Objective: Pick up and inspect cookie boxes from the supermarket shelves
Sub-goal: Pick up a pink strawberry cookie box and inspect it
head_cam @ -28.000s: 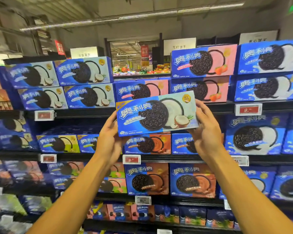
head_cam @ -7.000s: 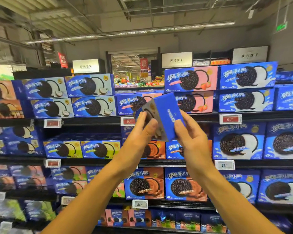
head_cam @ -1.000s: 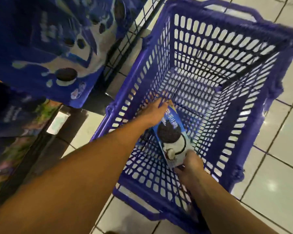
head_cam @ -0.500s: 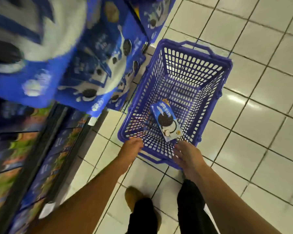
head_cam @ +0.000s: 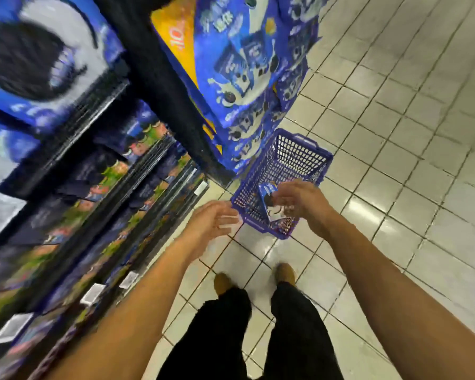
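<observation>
1. A blue cookie box (head_cam: pixel 269 204) is lying inside a purple plastic shopping basket (head_cam: pixel 299 152), which is sitting on the pale tiled floor (head_cam: pixel 395 133) just beside a blue cookie display stand (head_cam: pixel 244 78).
2. The box is showing a dark sandwich cookie and white cream on its upper face; its right part is hidden behind the right hand.
3. The right hand (head_cam: pixel 302 200) is hovering above the basket's near end, its grip released, fingers loosely spread and holding nothing.
4. The left hand (head_cam: pixel 211 223) is hanging over the floor just left of the basket's near corner, its grip also released, fingers extended and empty.
5. Both hands are looking motion-blurred, so finer finger detail cannot be told.
6. Supermarket shelves (head_cam: pixel 80 187) are running along the left, carrying blurred blue cookie packs and white price tags (head_cam: pixel 92 293) on their edges.
7. The person is standing on the tiles in black trousers (head_cam: pixel 258 338) and tan shoes (head_cam: pixel 284 272).
</observation>
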Motion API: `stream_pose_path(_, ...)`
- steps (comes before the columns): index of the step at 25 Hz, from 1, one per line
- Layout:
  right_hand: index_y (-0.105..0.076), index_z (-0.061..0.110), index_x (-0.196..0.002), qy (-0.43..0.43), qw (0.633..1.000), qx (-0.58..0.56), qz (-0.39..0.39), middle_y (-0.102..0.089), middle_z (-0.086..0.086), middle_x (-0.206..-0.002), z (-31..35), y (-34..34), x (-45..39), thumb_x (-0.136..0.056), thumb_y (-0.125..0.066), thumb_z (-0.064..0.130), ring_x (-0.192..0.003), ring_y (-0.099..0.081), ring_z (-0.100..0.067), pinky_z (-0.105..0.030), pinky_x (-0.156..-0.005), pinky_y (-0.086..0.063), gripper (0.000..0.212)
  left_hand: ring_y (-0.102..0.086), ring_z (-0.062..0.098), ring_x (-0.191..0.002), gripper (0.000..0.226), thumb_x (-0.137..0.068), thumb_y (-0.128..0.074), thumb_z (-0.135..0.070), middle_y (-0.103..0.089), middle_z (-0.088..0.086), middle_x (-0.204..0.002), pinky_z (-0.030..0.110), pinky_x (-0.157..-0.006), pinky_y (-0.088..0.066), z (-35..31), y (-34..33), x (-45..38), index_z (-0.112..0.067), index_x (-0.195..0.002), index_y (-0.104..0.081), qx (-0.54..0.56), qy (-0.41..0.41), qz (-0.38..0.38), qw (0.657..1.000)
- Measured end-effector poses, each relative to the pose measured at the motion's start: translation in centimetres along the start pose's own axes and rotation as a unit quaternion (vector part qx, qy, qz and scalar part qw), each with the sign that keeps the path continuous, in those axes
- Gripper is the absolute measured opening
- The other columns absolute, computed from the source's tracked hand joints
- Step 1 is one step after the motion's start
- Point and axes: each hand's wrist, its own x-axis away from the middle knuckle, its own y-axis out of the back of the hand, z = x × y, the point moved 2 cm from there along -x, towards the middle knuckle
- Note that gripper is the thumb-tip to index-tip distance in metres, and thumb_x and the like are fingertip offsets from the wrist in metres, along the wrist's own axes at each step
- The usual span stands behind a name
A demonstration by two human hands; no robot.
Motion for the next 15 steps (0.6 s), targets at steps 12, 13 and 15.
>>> stream_pose_path(12,-0.067,0.018,-0.085,0.377,0.840,0.246,0.303,-0.073,0.005,-0.072,15.8,-16.8,21.0,-0.100,-0.055,0.011,-0.062,-0.063,-0.005,-0.014,-0.052,-0.046,0.021,-0.069,0.013,-0.070,0.019,-0.097,-0.052,-0.010,-0.074,0.002,-0.077,0.027,-0.069,-0.054,-9.8,10.1,28.8,-0.014,-0.086,-0.067,0.063,-0.331,-0.180,0.924)
stream_pose_path(13,-0.067,0.018,-0.085,0.402,0.817,0.250,0.328,-0.073,0.005,-0.073,16.7,-18.5,22.9,-0.101,-0.055,0.012,-0.063,-0.064,-0.004,-0.014,-0.053,-0.046,0.021,-0.069,0.014,-0.069,0.019,-0.097,-0.052,-0.009,-0.073,0.002,-0.076,0.028,-0.069,-0.054,-10.6,11.1,31.8,-0.013,-0.086,-0.067,0.074,-0.360,-0.209,0.906)
stream_pose_path(15,-0.070,0.021,-0.084,0.448,0.776,0.253,0.365,-0.074,0.006,-0.074,18.7,-21.9,26.8,-0.101,-0.055,0.013,-0.066,-0.065,-0.002,-0.014,-0.055,-0.047,0.023,-0.069,0.014,-0.067,0.019,-0.096,-0.051,-0.005,-0.073,0.004,-0.076,0.024,-0.063,-0.056,-12.1,13.6,37.7,-0.013,-0.088,-0.066,0.093,-0.415,-0.264,0.866)
